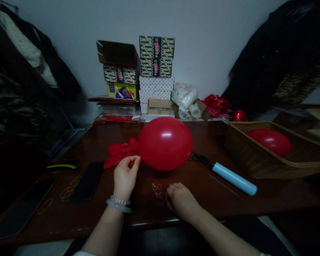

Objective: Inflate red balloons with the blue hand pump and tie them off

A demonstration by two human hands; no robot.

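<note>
My left hand (125,176) pinches the neck of an inflated red balloon (165,144), which rests on the dark wooden table (210,199). Behind that hand lies a pile of flat red balloons (120,152), and its fingers are close to or touching them. My right hand (180,201) rests palm down with its fingers curled, holding nothing visible. Just left of those fingers lie small coloured rubber bands (158,190).
To the right are a light blue balloon pump (234,178) and black-handled scissors (200,159). A wicker basket (237,151) holds another red balloon (269,142). Two black phones (87,181) and loose yellow rubber bands (67,192) lie left. Stacked boxes (156,76) stand behind.
</note>
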